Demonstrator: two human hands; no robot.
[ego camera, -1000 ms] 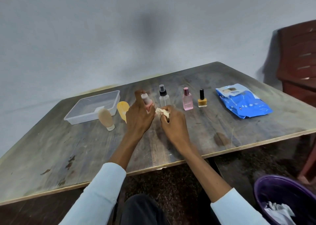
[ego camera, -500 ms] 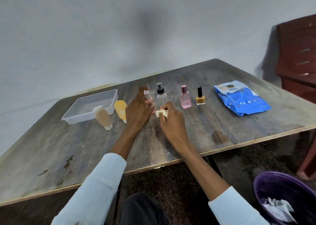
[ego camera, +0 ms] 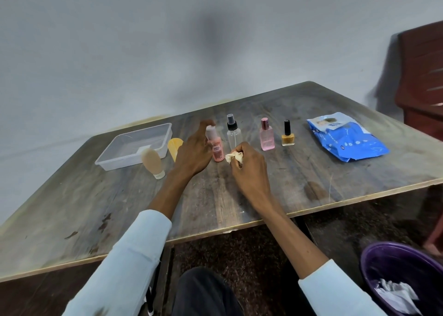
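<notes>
- A purple bin point(ego camera: 374, 263) sits on the floor at the near right, below the table edge, with crumpled white paper point(ego camera: 395, 296) inside it.
- The worn wooden table point(ego camera: 72, 207) spans the scene, and both forearms reach over its near edge.
- The right hand point(ego camera: 250, 165) is over the middle of the table. Its fingers are curled and pinch a small crumpled wipe point(ego camera: 233, 157), which sticks out on the hand's left side.
- The coral bottle point(ego camera: 217, 149) stands upright just left of the wipe, very near it, with its base on the table.
- The left hand point(ego camera: 193, 153) is right beside the bottle on its left. The fingers reach up toward the cap and are blurred, so I cannot tell whether they grip the bottle or only touch it.
- A beige tube point(ego camera: 152, 161) stands cap-down to the left of that hand. A yellow tube point(ego camera: 174, 145) stands just behind it, partly hidden by the hand.
- Slightly farther, a row runs to the right: a clear spray bottle point(ego camera: 234, 137), a pink perfume bottle point(ego camera: 267, 139) and a yellow nail polish point(ego camera: 287, 138).
- A clear plastic tray point(ego camera: 115, 158) lies at the far left.
- A blue wipes packet point(ego camera: 347, 139) lies at the far right.
- A dark red chair point(ego camera: 424, 80) stands beyond the table's right corner.
</notes>
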